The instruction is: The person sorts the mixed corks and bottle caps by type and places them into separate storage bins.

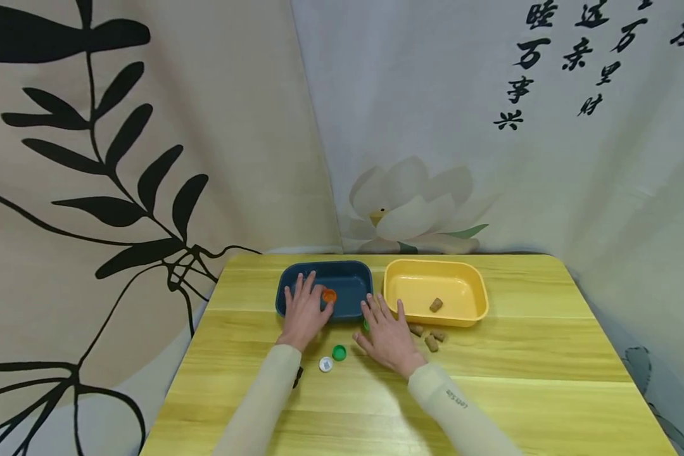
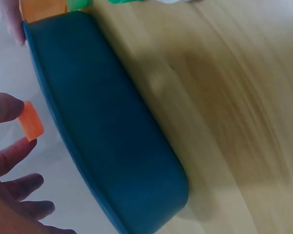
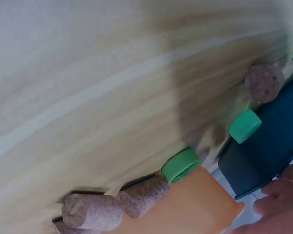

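Over the dark blue tray [image 1: 350, 288], my left hand [image 1: 306, 310] pinches an orange bottle cap [image 1: 329, 296] between thumb and forefinger. The left wrist view shows that cap [image 2: 31, 121] edge-on above the tray rim, the other fingers spread. My right hand [image 1: 389, 335] hovers by the gap between the two trays, fingers extended and apart, with nothing seen in its grasp. Below it in the right wrist view are a green bottle cap [image 3: 180, 165], another green cap [image 3: 245, 126] beside the blue tray, and a cork [image 3: 264, 83].
A yellow tray [image 1: 473, 320] stands to the right with one cork [image 1: 436, 304] inside. Several corks [image 1: 431, 343] lie before it. On the table [image 1: 524, 392], nearer me, lie a green cap [image 1: 339, 353] and a white cap [image 1: 325, 364]. A curtain [image 1: 251, 158] hangs behind.
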The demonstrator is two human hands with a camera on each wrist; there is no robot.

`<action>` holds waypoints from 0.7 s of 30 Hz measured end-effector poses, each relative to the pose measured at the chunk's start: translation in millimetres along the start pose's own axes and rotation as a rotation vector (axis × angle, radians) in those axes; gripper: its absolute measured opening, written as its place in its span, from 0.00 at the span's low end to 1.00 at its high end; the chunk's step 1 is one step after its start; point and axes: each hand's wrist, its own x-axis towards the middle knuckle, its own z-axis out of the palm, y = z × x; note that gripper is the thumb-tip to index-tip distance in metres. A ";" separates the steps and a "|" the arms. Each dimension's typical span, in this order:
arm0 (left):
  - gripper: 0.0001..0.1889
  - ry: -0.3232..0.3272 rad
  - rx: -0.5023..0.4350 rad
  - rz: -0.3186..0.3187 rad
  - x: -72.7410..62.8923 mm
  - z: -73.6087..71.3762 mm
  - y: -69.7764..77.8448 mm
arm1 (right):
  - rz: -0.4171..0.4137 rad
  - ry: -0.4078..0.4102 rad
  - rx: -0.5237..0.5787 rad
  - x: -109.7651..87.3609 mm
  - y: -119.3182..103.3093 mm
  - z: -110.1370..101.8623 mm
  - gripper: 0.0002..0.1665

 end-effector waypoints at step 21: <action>0.44 -0.084 0.038 -0.079 9.7 8.5 -4.1 | 0.025 0.014 0.004 -0.2 -5.7 -0.2 0.49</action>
